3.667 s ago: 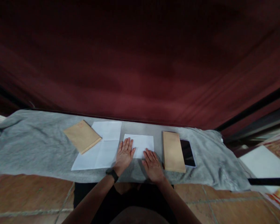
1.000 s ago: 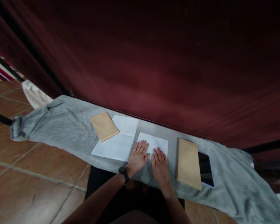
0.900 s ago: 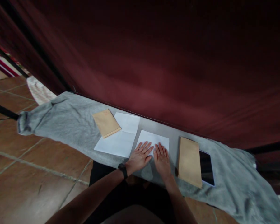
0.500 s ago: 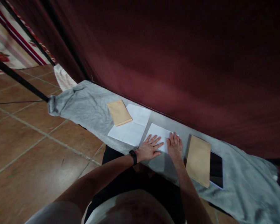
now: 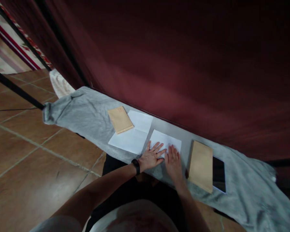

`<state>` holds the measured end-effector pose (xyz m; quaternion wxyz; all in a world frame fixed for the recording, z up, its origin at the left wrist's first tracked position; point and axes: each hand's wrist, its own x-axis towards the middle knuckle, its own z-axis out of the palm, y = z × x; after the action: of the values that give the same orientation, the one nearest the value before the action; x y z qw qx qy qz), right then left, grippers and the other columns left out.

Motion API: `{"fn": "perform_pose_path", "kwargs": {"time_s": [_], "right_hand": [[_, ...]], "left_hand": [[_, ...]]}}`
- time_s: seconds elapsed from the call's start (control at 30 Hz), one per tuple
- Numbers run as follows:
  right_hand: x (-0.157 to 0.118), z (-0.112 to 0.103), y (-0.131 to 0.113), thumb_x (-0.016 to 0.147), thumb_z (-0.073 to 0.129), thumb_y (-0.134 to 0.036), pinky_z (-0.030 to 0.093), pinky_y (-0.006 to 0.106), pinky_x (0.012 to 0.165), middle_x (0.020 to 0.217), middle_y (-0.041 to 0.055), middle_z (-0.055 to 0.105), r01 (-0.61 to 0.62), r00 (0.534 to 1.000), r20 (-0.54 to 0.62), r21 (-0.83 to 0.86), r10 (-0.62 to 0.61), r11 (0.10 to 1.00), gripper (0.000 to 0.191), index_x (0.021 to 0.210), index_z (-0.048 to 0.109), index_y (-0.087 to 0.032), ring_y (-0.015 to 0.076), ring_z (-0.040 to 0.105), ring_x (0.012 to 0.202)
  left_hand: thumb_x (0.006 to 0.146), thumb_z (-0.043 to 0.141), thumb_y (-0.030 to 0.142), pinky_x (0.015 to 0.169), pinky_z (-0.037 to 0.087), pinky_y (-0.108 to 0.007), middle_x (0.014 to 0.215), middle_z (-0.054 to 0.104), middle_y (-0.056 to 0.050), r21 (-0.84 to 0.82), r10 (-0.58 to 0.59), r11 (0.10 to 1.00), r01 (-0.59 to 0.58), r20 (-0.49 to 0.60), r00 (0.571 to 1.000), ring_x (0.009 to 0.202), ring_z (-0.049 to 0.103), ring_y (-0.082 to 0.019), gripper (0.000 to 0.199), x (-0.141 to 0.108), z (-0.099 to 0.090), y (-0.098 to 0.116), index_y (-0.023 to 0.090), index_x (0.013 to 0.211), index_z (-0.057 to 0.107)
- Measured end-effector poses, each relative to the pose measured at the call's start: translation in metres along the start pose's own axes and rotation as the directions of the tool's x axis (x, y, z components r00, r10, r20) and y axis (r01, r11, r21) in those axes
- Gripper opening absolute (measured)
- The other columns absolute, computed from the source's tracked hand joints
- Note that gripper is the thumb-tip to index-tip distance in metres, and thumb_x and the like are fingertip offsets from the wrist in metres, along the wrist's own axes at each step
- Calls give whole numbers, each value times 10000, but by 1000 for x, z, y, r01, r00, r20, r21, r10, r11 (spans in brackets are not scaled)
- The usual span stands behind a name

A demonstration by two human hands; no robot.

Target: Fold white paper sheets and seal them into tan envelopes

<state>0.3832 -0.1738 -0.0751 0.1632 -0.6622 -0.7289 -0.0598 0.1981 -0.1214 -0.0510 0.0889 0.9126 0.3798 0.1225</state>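
Note:
A white sheet of paper (image 5: 168, 139), seemingly folded, lies flat on the grey cloth in front of me. My left hand (image 5: 150, 157), a dark band on its wrist, rests on the paper's left part with fingers spread. On the lower right of the same sheet lies my right hand (image 5: 173, 161), palm down and fingers stretched out. The palms hide the paper's near edge. To the left is a larger creased white sheet (image 5: 131, 140), with a brown envelope (image 5: 120, 119) lying over its upper left part.
Right of my hands lies a stack of brown envelopes (image 5: 201, 166), partly covering a dark-screened tablet (image 5: 218, 174). Grey cloth (image 5: 87, 111) covers the narrow table. A dark red curtain (image 5: 159, 71) hangs along its far edge. At left, a black pole (image 5: 16, 88) slants above the tiled floor.
My right hand has slid left and toward me across the paper, coming closer to my left hand. My left hand stays spread on the sheet. The whole view has shifted slightly.

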Motion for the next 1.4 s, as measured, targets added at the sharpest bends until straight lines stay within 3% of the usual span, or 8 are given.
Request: {"fn": "perform_pose_path", "kwargs": {"time_s": [0.17, 0.37, 0.57, 0.87, 1.0, 1.17, 1.27, 1.4], "right_hand": [[-25, -1, -18, 1064, 311, -383, 342, 490, 1166, 1573, 205, 407, -76, 995, -66, 25, 78, 997, 575, 1543, 360, -68, 290, 404, 1444], [-20, -7, -18, 1053, 357, -360, 336, 472, 1184, 1573, 200, 407, -128, 991, -43, 5, 128, 992, 573, 1535, 371, -49, 290, 385, 1462], [-19, -9, -21, 1038, 384, -336, 327, 475, 1187, 1572, 203, 406, -144, 989, -21, 2, 144, 990, 561, 1520, 396, -48, 295, 401, 1453], [24, -37, -41, 978, 429, -314, 359, 448, 1187, 1595, 132, 396, -202, 977, -11, 294, 215, 934, 592, 1540, 390, -133, 264, 405, 1457], [60, -68, -40, 1025, 339, -402, 464, 423, 1113, 1450, 77, 587, -275, 899, 7, 787, 438, 553, 502, 1453, 510, -204, 222, 566, 1322], [67, -85, -35, 974, 466, -576, 573, 422, 958, 1278, 108, 698, -95, 778, 176, 982, 603, -165, 526, 1302, 579, -181, 243, 680, 1153], [52, -70, -31, 931, 540, -552, 593, 418, 905, 1212, 109, 724, -129, 738, 243, 966, 630, -222, 434, 1181, 605, -204, 245, 707, 1088], [22, -45, -19, 781, 701, -515, 617, 397, 782, 928, 61, 754, -224, 642, 349, 937, 683, -268, 320, 888, 604, -230, 235, 737, 851]], "left_hand": [[971, 506, 358, 1231, 145, -603, 1660, 264, -122, -17, -116, 993, 115, -113, 987, 1540, 207, -316, 613, 1, 15, -5, 237, 1554, 364], [895, 499, 240, 1164, 370, -502, 1613, 310, -235, -333, -464, 867, 371, -264, 846, 1488, 322, -352, 690, 22, 14, -15, 57, 1537, 325], [700, 655, 217, 879, 531, -385, 1007, 718, -110, -809, -724, 399, 432, 12, 690, 970, 680, -272, 575, 51, -27, -34, 128, 1264, 590], [688, 686, 346, 689, 539, -291, 875, 733, -49, -960, -610, 136, 246, 115, 784, 762, 666, -195, 361, 65, -67, 4, 152, 993, 692], [841, 621, 567, 791, 568, -318, 1255, 691, -108, -981, -542, -103, 162, 192, 818, 1119, 656, -257, 518, 69, -89, 17, 201, 1205, 671], [833, 698, 524, 808, 592, -376, 1286, 683, -126, -960, -603, -98, 262, 267, 752, 1140, 669, -292, 606, 54, -70, 17, 228, 1345, 565], [769, 754, 432, 840, 599, -414, 1142, 742, -134, -969, -517, -88, 231, 243, 821, 1004, 721, -297, 601, 45, -42, 11, 156, 1282, 602], [760, 678, 237, 948, 575, -412, 1201, 726, -105, -948, -558, 201, 248, 97, 824, 1088, 697, -274, 666, 39, -14, -7, 146, 1400, 516]]}}
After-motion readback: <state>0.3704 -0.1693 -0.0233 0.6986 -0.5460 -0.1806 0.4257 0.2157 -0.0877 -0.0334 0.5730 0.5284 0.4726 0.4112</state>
